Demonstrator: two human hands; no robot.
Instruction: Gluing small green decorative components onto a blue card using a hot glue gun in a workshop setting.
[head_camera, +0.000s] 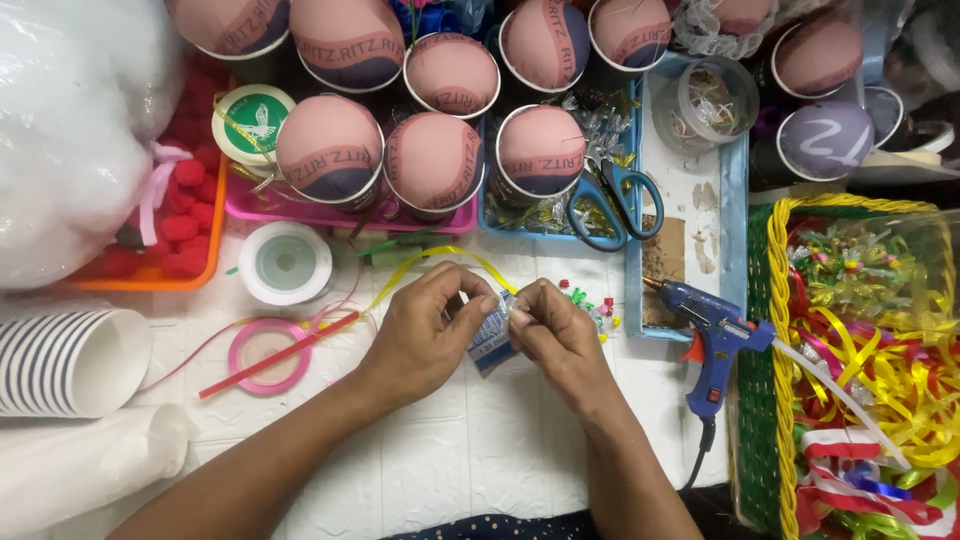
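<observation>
At the near middle of the table: both hands meet over one small thing, with craft supplies crowded on every side.

Left hand: the left hand (425, 335) is curled nearly closed, thumb and fingertips pinching the left edge of a small blue packet (492, 340).

Right hand: the right hand (560, 335) is likewise closed to a pinch, gripping the packet's top right corner, where something clear and shiny shows between the fingers; what that is I cannot tell.

Packet: held just above the table, between the two hands and tilted, its lower corner pointing at the tabletop.

Risk, spill: if the packet tears suddenly, small contents could scatter among the tiny coloured bits (585, 300) just beyond the right hand and be hard to pick out.

Risk, heat: a blue glue gun (715, 340) lies just right of the right forearm, nozzle towards the hands; a sideways elbow could knock it. Whether it is hot cannot be told.

Risk, snag: yellow ribbon (440, 258) and a red strip (280, 355) trail near the left wrist and could be dragged.

Surface: a white table (470, 460) with a brick-like embossed pattern.

Surroundings: paper cups with rounded pink tops (435, 160) fill the far edge, blue scissors (615, 205) beside them, stacked cups (70, 360) at left, and a yellow-green basket (775, 330) of ribbons at right.
</observation>
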